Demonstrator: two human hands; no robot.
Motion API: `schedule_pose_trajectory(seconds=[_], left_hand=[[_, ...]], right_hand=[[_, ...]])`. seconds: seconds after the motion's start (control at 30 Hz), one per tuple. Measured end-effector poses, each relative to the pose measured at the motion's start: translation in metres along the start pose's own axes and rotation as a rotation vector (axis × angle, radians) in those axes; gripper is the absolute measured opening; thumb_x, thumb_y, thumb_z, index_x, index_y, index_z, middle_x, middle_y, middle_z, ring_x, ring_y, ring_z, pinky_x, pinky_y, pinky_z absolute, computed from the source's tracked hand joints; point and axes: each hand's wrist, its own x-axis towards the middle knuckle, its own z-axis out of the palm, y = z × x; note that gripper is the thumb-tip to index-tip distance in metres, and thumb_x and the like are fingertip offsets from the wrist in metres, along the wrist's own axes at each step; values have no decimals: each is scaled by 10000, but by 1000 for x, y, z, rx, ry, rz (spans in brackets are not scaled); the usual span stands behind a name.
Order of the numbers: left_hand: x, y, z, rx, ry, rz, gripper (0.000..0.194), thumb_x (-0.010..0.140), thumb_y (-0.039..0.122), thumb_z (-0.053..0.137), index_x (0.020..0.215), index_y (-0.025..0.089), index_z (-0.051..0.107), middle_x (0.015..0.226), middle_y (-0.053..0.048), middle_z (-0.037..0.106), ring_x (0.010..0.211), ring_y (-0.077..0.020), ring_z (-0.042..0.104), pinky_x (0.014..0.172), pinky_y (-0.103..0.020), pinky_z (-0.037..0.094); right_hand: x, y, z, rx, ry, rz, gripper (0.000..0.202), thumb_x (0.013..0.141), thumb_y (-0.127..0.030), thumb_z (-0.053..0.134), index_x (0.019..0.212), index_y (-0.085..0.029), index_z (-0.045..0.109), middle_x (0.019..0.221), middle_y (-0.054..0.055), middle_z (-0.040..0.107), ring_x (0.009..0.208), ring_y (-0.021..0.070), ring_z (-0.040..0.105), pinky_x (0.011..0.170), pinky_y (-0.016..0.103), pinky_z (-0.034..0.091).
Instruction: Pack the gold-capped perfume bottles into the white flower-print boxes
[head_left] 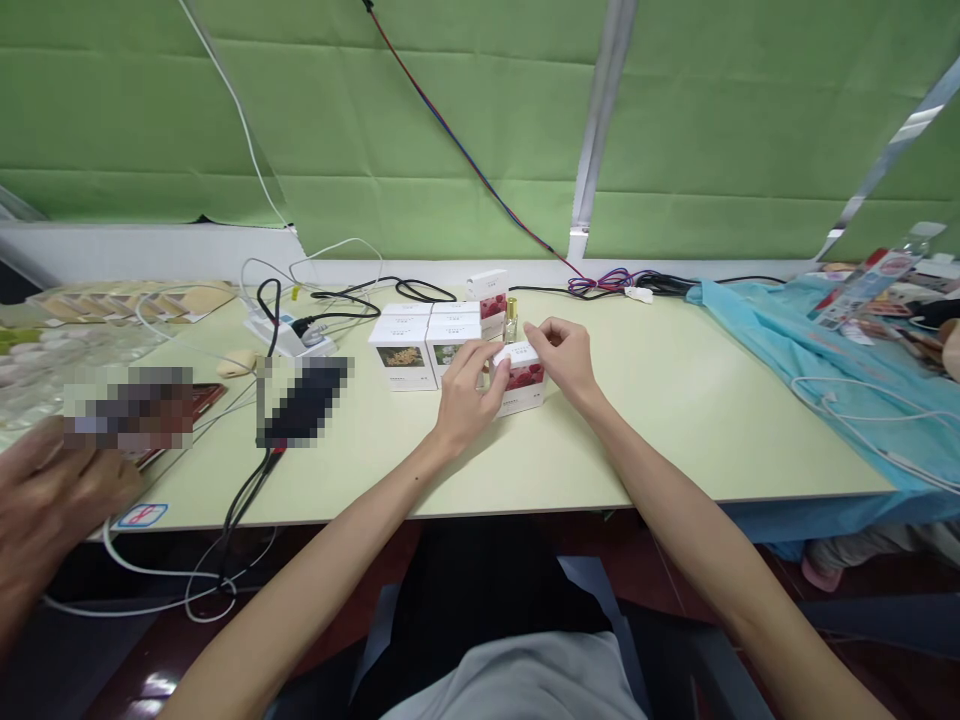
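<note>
A small white box (521, 402) with a red-flower picture stands upright on the table, its top facing up. My left hand (469, 398) grips its left side, thumb on the front. My right hand (562, 355) is curled at its top right edge, fingers drawn together; whether it pinches the flap I cannot make out. Just behind the box stands a small glass bottle (511, 325) with a gold cap. Several similar white boxes (405, 372) are grouped to the left, with yellow and white flower pictures. Another red-flower box (491, 300) stands behind, its top raised.
At far left another person's hand (67, 480) holds a blurred-out device. A power strip (289, 335), cables and a pixelated dark device (307, 400) lie left of the boxes. A blue cloth (795, 350) covers the right end, with a plastic bottle (874, 285) on it.
</note>
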Motion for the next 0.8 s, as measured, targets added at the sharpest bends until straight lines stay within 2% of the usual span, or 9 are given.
schedule_pose_trajectory(seconds=[0.6, 0.8], left_hand=[[0, 1, -1, -5, -3, -17, 184, 988, 267, 567, 1088, 185, 697, 1030, -71, 721, 941, -179, 665, 813, -324, 556], [0, 1, -1, -5, -9, -25, 184, 991, 258, 566, 1098, 184, 696, 1024, -70, 710, 951, -177, 662, 834, -323, 549]], right_hand=[[1, 2, 0, 16, -19, 10, 325, 804, -412, 643, 579, -198, 544, 585, -12, 543, 577, 126, 460, 603, 293, 396], [2, 4, 1, 32, -34, 55, 317, 786, -421, 649, 580, -197, 561, 587, -11, 555, 582, 130, 477, 599, 290, 403]])
